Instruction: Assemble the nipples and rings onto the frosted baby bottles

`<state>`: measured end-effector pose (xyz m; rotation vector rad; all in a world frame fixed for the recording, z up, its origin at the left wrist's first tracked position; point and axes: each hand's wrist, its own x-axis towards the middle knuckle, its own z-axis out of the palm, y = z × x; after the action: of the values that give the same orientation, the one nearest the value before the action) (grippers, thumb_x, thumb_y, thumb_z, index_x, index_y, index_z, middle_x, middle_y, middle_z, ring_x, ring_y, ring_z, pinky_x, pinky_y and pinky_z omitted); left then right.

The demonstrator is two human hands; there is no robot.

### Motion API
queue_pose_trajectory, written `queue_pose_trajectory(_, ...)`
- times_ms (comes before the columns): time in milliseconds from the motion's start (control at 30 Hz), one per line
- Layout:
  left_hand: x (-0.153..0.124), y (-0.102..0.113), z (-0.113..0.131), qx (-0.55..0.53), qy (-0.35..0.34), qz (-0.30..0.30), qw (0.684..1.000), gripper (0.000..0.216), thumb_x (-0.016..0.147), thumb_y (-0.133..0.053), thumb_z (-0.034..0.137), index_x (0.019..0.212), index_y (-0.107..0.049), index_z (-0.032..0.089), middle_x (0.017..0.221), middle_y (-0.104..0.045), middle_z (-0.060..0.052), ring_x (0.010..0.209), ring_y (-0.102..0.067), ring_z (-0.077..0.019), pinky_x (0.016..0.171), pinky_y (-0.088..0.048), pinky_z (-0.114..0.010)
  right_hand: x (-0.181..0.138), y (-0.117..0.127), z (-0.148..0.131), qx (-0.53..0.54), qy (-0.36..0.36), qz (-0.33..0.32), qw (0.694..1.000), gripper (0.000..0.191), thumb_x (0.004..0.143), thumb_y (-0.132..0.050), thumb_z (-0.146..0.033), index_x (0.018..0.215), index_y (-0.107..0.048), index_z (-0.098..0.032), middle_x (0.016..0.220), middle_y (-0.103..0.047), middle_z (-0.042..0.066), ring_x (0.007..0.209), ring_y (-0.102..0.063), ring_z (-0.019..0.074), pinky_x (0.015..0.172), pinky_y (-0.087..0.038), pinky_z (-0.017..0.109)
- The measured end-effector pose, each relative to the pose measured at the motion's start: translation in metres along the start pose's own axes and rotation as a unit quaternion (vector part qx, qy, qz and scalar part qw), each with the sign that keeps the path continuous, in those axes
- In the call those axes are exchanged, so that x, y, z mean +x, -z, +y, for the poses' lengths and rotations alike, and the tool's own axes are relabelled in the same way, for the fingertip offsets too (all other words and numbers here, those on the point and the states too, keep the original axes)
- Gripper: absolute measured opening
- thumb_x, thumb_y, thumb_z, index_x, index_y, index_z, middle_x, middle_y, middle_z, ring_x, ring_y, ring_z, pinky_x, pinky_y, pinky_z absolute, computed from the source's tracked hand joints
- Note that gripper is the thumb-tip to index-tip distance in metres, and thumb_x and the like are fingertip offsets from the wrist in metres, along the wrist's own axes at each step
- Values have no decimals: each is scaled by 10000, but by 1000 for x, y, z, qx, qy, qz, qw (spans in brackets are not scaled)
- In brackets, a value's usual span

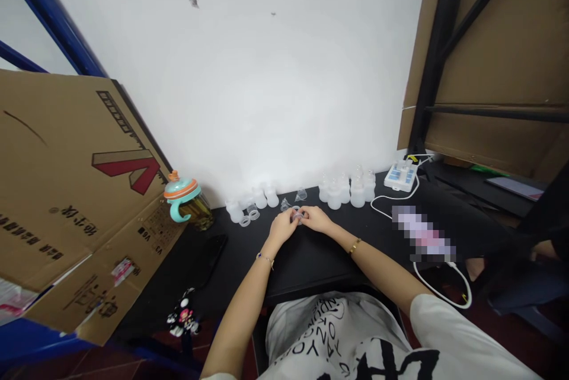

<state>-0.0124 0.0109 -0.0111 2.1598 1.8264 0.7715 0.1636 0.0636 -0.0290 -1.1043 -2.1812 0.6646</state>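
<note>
My left hand and my right hand meet at the middle of the black table. Between their fingertips they pinch a small clear bottle ring, partly hidden by the fingers. Just beyond the hands lie a clear bottle nipple and another clear nipple. To the left, several milky baby bottles stand near the wall, with loose clear rings in front of them. On the right stands a group of several milky bottles with nipples fitted on top.
A teal-lidded jug with liquid stands at the left, beside a large cardboard panel. A dark phone lies near it, with a charm by the edge. At right are a power strip, white cable and blurred object.
</note>
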Motion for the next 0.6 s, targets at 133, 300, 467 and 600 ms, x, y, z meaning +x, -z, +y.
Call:
queue_pose_trajectory(133, -1, 2, 2, -20, 1, 12, 1000, 188, 972, -600, 339, 1085, -701, 228, 1041, -774, -54, 845, -709, -197, 733, -445, -268, -1, 1, -1, 5, 14, 15, 1000, 166, 863, -683, -172, 1014, -751, -185, 728, -691, -15, 672, -619, 147, 664, -401, 229)
queue_pose_trajectory(300, -1, 4, 3, -23, -4, 17, 1000, 195, 971, -609, 333, 1106, -701, 227, 1043, -777, -54, 897, -717, -209, 780, -467, -278, -2, 2, -3, 6, 17, 23, 1000, 156, 872, -688, -189, 1016, -749, -183, 728, -699, -11, 663, -618, 147, 653, -394, 229)
queue_pose_trajectory(467, -1, 4, 2, -29, -7, 22, 999, 212, 967, -612, 338, 1120, -706, 226, 1030, -777, -57, 852, -712, -204, 770, -472, -283, -2, 3, -4, 12, 17, 26, 999, 175, 874, -684, -182, 1037, -748, -177, 739, -706, -5, 673, -631, 153, 653, -397, 232)
queue_pose_trajectory(600, -1, 3, 2, -44, -8, 27, 999, 204, 963, -609, 340, 1109, -703, 234, 1027, -779, -51, 822, -705, -190, 763, -472, -277, -3, 4, -5, 14, 20, 30, 999, 165, 877, -685, -187, 1030, -746, -182, 740, -706, -6, 670, -631, 151, 651, -393, 230)
